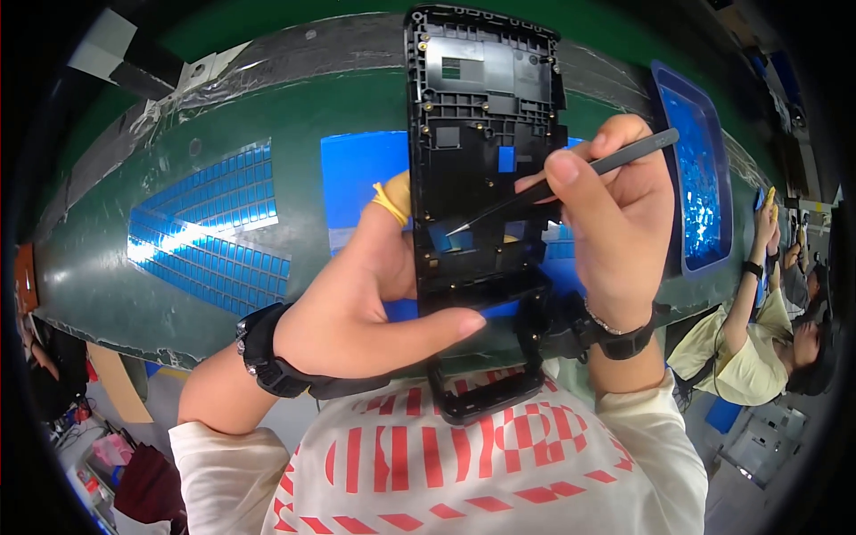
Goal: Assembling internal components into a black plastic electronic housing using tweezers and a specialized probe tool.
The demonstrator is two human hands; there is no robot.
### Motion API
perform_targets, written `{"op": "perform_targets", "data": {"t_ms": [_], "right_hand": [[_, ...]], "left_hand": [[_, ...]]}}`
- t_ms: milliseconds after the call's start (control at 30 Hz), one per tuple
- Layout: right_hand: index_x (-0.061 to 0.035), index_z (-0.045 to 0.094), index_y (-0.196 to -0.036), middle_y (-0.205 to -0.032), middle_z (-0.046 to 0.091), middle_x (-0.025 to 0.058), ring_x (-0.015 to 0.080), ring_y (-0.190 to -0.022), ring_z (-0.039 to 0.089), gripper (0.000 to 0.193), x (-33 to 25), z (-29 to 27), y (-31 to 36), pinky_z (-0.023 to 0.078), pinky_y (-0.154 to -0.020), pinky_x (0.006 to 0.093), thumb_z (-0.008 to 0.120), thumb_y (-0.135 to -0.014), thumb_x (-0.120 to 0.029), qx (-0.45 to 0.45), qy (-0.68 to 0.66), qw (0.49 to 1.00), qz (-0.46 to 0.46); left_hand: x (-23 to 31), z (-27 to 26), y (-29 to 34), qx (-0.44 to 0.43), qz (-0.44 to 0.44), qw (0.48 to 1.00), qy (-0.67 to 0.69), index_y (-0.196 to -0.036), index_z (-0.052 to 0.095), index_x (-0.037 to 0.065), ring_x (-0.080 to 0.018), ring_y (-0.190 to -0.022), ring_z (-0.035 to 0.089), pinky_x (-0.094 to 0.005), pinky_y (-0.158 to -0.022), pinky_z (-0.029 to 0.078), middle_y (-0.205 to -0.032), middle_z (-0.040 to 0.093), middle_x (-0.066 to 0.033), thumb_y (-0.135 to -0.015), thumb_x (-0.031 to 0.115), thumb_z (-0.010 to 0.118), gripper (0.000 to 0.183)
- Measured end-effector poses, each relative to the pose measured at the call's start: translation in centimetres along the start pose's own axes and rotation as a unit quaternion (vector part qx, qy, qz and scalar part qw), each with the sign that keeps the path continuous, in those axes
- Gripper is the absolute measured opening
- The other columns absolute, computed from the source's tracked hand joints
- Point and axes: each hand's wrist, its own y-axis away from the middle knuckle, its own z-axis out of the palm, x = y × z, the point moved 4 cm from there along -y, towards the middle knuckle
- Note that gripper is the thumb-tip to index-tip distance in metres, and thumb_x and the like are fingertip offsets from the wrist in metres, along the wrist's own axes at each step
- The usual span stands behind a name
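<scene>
My left hand (361,290) grips a long black plastic housing (486,192) by its left edge, with the thumb laid across the lower part. A yellow finger cot (389,203) covers one of its fingers. The housing stands tilted up before me, ribbed at the top, with an open frame at its lower end. My right hand (620,218) pinches dark tweezers (633,153). Their fine tips meet a small blue piece (455,240) low on the housing; whether they grip it I cannot tell. Another small blue rectangle (506,160) sits higher up on the housing.
Two strips of blue rectangular stickers (209,201) lie crossed on the green table (98,205) at left. A blue sheet (352,174) lies behind the housing. At right stands a blue tray (720,227) holding shiny blue scraps. Another person (744,352) works farther right.
</scene>
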Motion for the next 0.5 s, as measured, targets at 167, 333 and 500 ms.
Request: {"op": "perform_targets", "data": {"t_ms": [167, 333, 500], "right_hand": [[-0.0041, 0.038, -0.088, -0.070, 0.055, 0.0061, 0.0127, -0.066, 0.060, 0.028, 0.42, 0.23, -0.09, 0.050, -0.056, 0.0205, 0.060, -0.073, 0.006, 0.001, 0.007, 1.000, -0.001], [-0.0043, 0.038, -0.088, -0.069, 0.056, 0.0060, 0.0116, -0.065, 0.060, 0.029, 0.58, 0.07, -0.07, 0.048, -0.054, 0.0186, 0.060, -0.072, 0.005, 0.005, 0.008, 1.000, -0.008], [-0.0078, 0.040, -0.085, -0.059, 0.049, 0.0004, 0.0072, -0.052, 0.051, 0.020, 0.31, 0.65, 0.19, 0.041, -0.051, 0.0190, 0.056, -0.077, 0.000, 0.042, 0.065, 0.997, 0.005]], "left_hand": [[-0.11, -0.28, 0.01, 0.007, -0.001, 1.000, -0.012, -0.130, 0.008, 0.004, -0.0195, -0.115, 0.036, -0.0339, -0.089, 0.037, -0.127, 0.030, -0.0118, -0.072, -0.011, 0.054, 0.075], [-0.47, -0.42, 0.05, 0.015, -0.009, 1.000, -0.009, -0.130, 0.010, 0.006, -0.0249, -0.120, 0.032, -0.0381, -0.095, 0.032, -0.133, 0.023, -0.0162, -0.066, -0.010, 0.057, 0.081], [-0.38, -0.32, 0.00, 0.014, -0.001, 1.000, -0.025, -0.130, 0.009, 0.005, -0.0249, -0.119, 0.034, -0.0378, -0.094, 0.033, -0.132, 0.024, -0.0156, -0.067, -0.009, 0.057, 0.080]]}}
